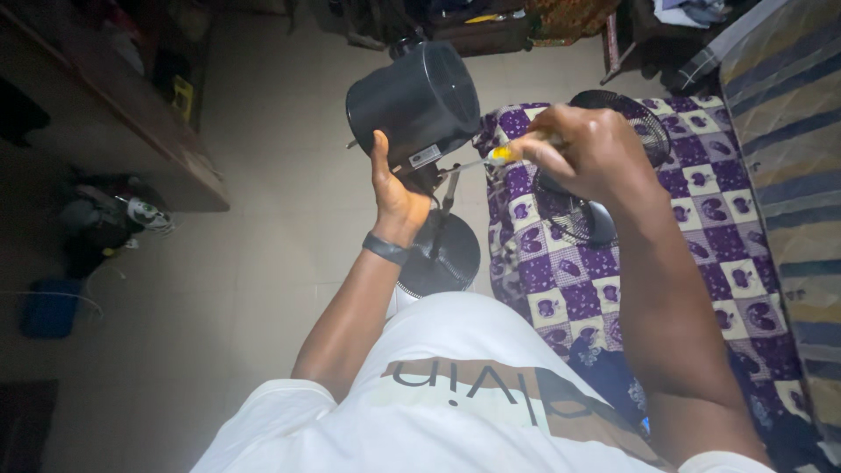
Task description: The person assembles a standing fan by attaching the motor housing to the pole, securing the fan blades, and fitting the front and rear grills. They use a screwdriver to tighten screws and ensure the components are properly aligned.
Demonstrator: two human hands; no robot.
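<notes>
Left hand [392, 188] wrapped around black fan motor housing [416, 101], right hand [585, 149] clenched on yellow-handled screwdriver [491, 158]

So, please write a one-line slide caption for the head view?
Left hand steadies black fan motor housing; right hand applies yellow-handled screwdriver.

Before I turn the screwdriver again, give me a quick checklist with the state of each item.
1. Left hand grips the fan motor housing: ok.
2. Right hand holds the screwdriver: ok.
3. Tip seated in a screw: cannot tell, the tip is hidden in shadow by the housing.
4. Light on the work: not ok, the room is dim.
5. Fan grille lies aside on the purple cloth: ok.
6. Fan base stands on the floor: ok.
</notes>
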